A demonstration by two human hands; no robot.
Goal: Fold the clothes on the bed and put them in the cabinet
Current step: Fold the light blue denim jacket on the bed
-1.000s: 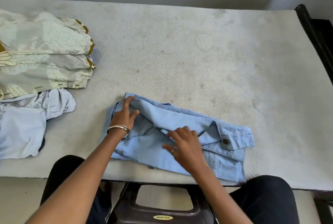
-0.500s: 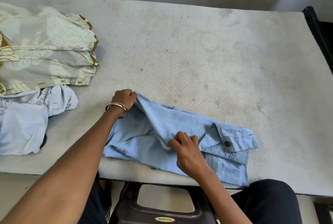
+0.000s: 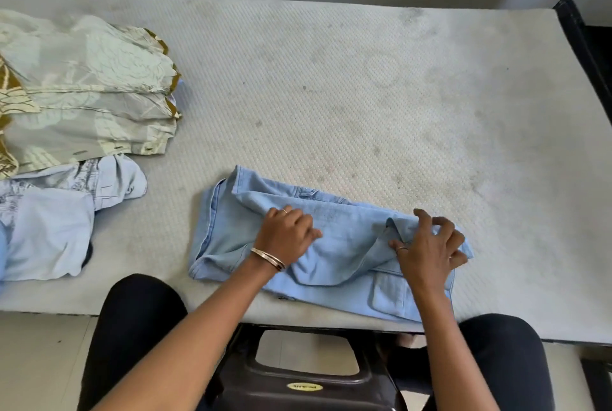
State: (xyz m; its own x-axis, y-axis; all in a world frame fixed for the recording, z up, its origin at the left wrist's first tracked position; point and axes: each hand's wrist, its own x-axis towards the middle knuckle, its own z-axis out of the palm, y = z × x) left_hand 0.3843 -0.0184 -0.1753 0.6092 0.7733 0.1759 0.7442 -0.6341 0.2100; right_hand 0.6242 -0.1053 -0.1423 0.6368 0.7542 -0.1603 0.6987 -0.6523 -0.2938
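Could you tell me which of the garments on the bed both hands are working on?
The light blue denim garment near the front edge; the patterned cream one and pale blue one lie untouched at left.
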